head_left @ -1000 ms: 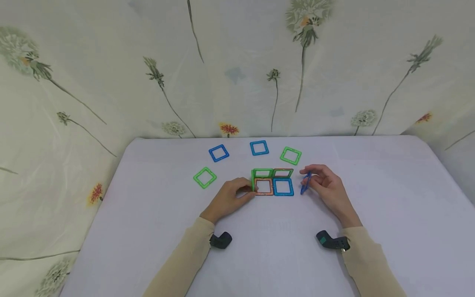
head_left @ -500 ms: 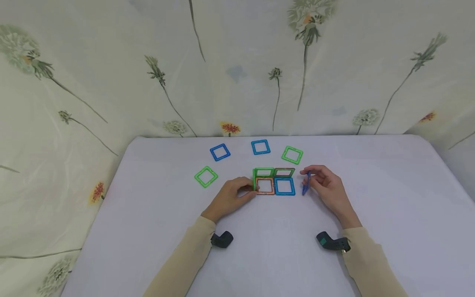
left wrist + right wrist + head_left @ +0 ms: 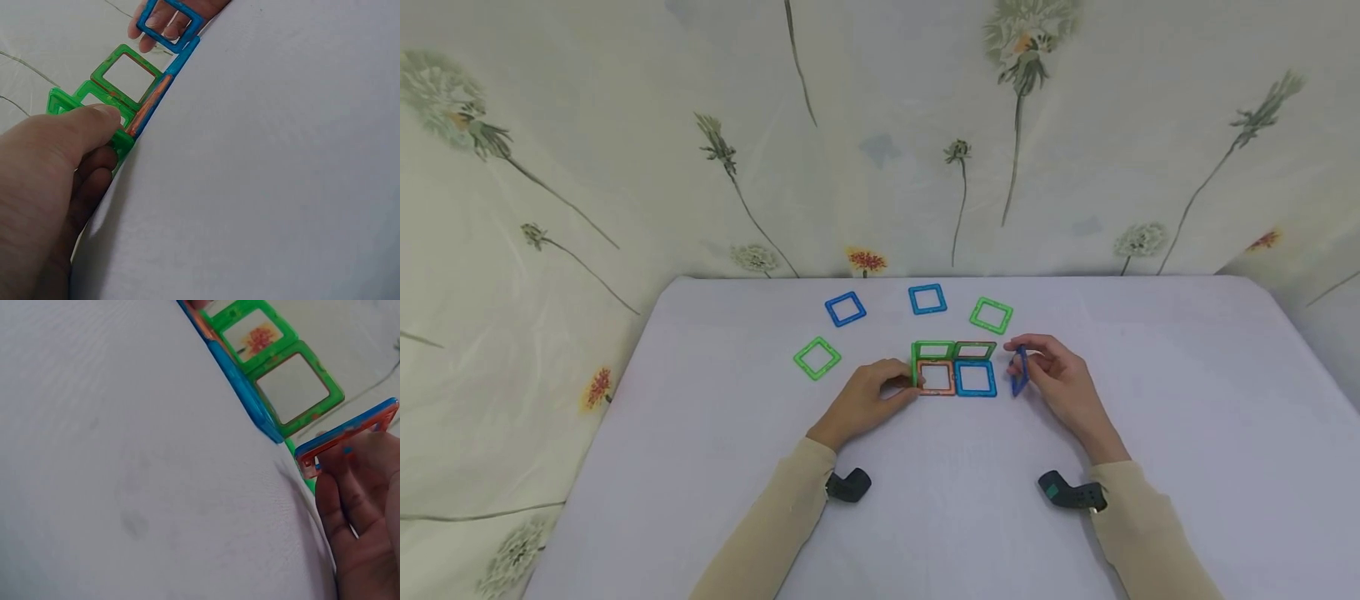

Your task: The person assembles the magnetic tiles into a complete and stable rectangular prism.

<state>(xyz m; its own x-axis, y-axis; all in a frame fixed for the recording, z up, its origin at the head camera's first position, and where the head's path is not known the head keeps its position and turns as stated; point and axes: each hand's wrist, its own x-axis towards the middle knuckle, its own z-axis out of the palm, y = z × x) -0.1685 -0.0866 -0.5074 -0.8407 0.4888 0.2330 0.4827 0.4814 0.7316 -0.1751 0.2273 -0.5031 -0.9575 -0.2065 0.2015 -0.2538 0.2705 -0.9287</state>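
My left hand point(image 3: 868, 397) pinches a green square magnetic tile point(image 3: 914, 362) that stands upright at the left end of a small tile structure. In that structure, an orange tile point(image 3: 936, 392) and a blue tile point(image 3: 976, 394) lie flat side by side. Behind them a green tile point(image 3: 934, 342) and a green tile with orange edging point(image 3: 805, 127) stand up in a row. Just right of the structure, apart from it, my right hand point(image 3: 1063, 383) holds a blue square magnetic tile point(image 3: 350, 429) on edge between thumb and fingers; its underside shows orange in the right wrist view.
Loose square tiles lie around the structure: a green one point(image 3: 801, 365) at left, a dark blue one point(image 3: 832, 314) and a lighter blue one point(image 3: 928, 311) behind, and another green one point(image 3: 991, 327) back right. The white table point(image 3: 880, 533) ends at a flowered cloth point(image 3: 820, 192).
The blue tile in my right hand has turned slightly, showing more of its face now. The left hand stays on the green tile, and the structure looks the same.
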